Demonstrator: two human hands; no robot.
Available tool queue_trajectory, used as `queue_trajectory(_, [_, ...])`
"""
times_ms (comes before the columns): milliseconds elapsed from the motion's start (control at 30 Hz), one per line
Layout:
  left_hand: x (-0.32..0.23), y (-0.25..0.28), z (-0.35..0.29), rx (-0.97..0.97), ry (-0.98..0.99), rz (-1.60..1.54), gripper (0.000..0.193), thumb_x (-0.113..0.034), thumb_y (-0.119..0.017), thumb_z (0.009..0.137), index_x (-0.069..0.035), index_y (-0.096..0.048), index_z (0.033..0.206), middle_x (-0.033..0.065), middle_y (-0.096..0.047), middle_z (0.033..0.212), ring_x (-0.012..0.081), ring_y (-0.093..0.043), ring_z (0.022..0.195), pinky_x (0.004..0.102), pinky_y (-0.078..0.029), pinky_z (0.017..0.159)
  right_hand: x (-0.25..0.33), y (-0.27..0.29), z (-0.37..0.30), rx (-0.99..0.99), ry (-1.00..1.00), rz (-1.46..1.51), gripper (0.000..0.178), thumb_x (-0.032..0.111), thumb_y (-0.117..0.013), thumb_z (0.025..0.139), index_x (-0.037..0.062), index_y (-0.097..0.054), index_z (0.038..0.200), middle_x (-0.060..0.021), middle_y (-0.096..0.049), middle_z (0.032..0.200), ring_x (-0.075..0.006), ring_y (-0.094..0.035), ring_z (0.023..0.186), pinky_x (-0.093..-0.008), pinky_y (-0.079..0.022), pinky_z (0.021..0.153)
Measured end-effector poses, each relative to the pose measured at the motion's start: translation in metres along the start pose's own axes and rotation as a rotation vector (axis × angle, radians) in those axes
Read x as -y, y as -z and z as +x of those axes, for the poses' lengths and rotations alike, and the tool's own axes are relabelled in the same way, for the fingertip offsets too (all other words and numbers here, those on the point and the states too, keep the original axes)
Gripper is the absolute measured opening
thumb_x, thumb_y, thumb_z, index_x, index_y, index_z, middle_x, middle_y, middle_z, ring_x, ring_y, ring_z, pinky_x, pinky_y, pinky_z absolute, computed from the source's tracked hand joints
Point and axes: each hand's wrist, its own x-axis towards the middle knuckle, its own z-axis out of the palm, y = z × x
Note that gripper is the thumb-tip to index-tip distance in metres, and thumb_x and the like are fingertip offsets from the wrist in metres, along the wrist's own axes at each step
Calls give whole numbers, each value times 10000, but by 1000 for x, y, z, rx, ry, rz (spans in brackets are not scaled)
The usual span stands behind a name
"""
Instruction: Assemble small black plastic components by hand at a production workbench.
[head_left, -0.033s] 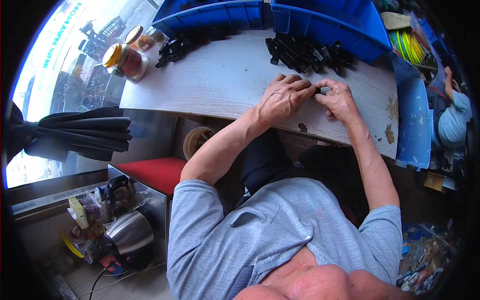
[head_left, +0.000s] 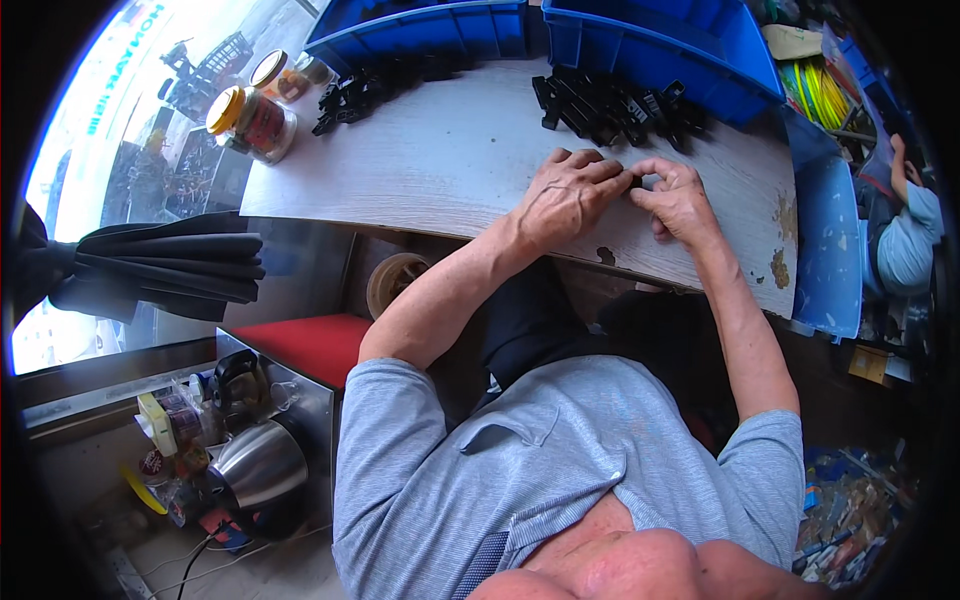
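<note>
My left hand (head_left: 568, 198) is closed low over the right half of the white table, back of the hand up. Its fingertips meet those of my right hand (head_left: 676, 202), which pinches with thumb and bent forefinger. Between them a bit of a small black part (head_left: 637, 183) shows; most of it is covered by my fingers, so its exact shape is hidden. Just beyond my hands lies a heap of black plastic pieces (head_left: 610, 112), slim and channel-like. A second heap of black pieces (head_left: 355, 97) is spread farther left on the table.
Two blue bins (head_left: 665, 50) stand along the table's far edge. Jars with yellow lids (head_left: 250, 125) sit at the left corner by the window. The worn white tabletop (head_left: 430, 160) ends just before my body. At right are a blue container (head_left: 828, 240) and another person (head_left: 910, 235).
</note>
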Motion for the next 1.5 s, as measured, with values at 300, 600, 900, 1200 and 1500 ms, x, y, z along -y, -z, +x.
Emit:
queue_trajectory(300, [23,4,-3,-250,88,-251,451,-63,-744,816,-105,-667,1259,159,-649,1284,361,-599,1205,449,-491,1023,-3,7,-2,14,13,29,272,133,-773,843,37,-665,1073,35,-498,551,-75,-463,402,-253,-382,367])
queue_trajectory(600, [194,53,-35,-334,461,498,387,-69,-641,834,-59,-676,1219,153,-670,1255,375,-577,1215,459,-480,1023,-26,79,3,-305,-92,391,382,249,-806,842,62,-642,1131,0,-519,539,-136,-572,437,-332,-576,458])
queue_trajectory(900, [168,44,-22,-308,340,434,296,-130,-695,847,-125,-729,1141,99,-712,1156,350,-614,1128,444,-503,970,-34,107,12,-569,-137,411,330,299,-820,846,109,-690,1082,-16,-517,569,-164,-600,503,-369,-607,512])
queue_trajectory(1200, [172,42,-26,-304,421,390,241,-251,-695,888,-147,-754,1097,100,-734,1051,349,-614,1092,467,-493,891,-6,49,37,-333,-175,153,310,349,-789,869,122,-700,1060,38,-475,530,-97,-531,429,-302,-537,418])
queue_trajectory(1500, [168,48,-20,-237,672,341,206,-315,-641,913,-174,-765,997,54,-738,1055,327,-607,1111,523,-441,918,-14,49,37,-254,-80,163,215,281,-736,886,112,-691,1011,39,-491,533,-85,-549,441,-293,-522,410])
